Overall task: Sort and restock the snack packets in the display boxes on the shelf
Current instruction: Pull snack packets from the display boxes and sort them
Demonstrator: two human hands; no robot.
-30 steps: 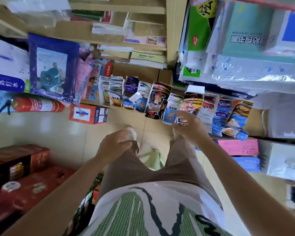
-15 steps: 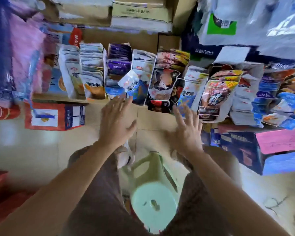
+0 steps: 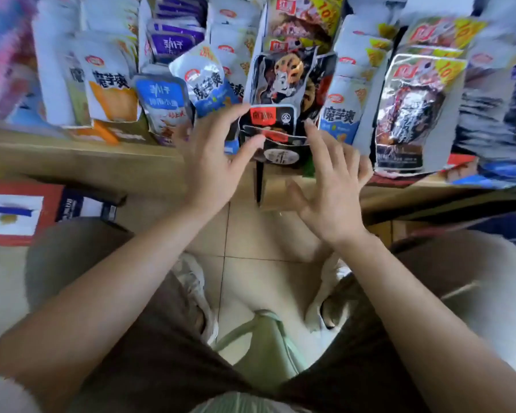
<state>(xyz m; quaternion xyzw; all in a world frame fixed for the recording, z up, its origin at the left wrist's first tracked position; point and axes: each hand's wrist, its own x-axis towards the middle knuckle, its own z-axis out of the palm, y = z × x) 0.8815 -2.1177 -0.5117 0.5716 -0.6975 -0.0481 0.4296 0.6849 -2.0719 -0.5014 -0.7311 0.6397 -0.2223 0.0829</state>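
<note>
A row of display boxes full of snack packets stands along the shelf edge [image 3: 72,156]. In the middle is a black box [image 3: 280,144] with a red label and black cartoon packets [image 3: 283,79] in it. My left hand [image 3: 212,162] reaches its spread fingers to the left front of that box, fingertips touching it. My right hand [image 3: 331,186] hovers at its right front with fingers spread, the index tip near the box's right edge. Neither hand holds a packet. A blue-and-white packet [image 3: 206,81] leans loose just left of the black box.
White packets with orange [image 3: 111,90] fill the left boxes, and large silver packets [image 3: 411,111] fill the box at right. A red-and-white carton [image 3: 21,210] sits on the floor at left. A pale green stool [image 3: 265,350] stands between my knees on the tiled floor.
The camera has dropped much closer to the shelf. Both hands have moved up and forward from my knees to the front of the black box, fingers spread.
</note>
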